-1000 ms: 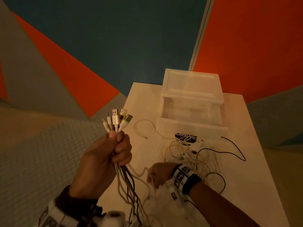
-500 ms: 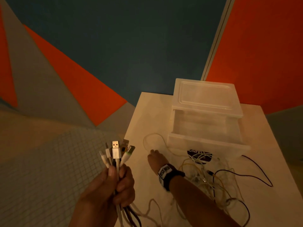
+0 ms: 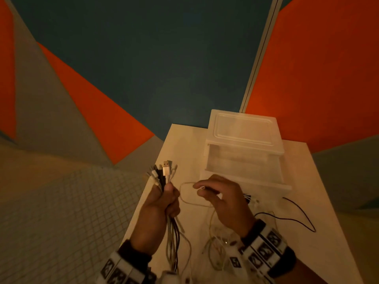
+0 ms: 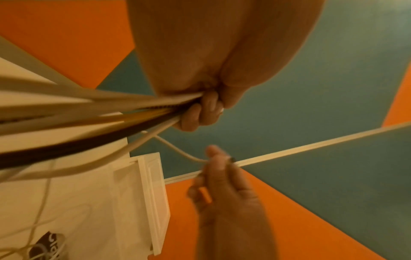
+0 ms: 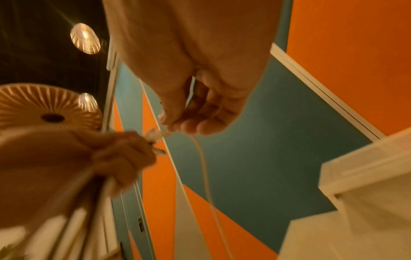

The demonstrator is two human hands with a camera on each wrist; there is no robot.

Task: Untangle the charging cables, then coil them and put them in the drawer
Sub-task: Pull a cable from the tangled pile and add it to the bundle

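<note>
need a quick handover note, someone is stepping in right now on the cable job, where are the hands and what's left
Left hand: grips a bundle of cables upright, plug ends fanned out above the fist, cords hanging below.
Right hand: pinches the end of one thin white cable, raised beside the bundle; its cord loops back down to the table.
The remaining tangle lies on the table under the right wrist, with a black cable trailing to the right.
The drawer of the clear plastic unit stands open, with no cables visible in it.
Done: several plug ends gathered.
Left: add this end, free the tangle, coil each cable, put them in the drawer.
</note>
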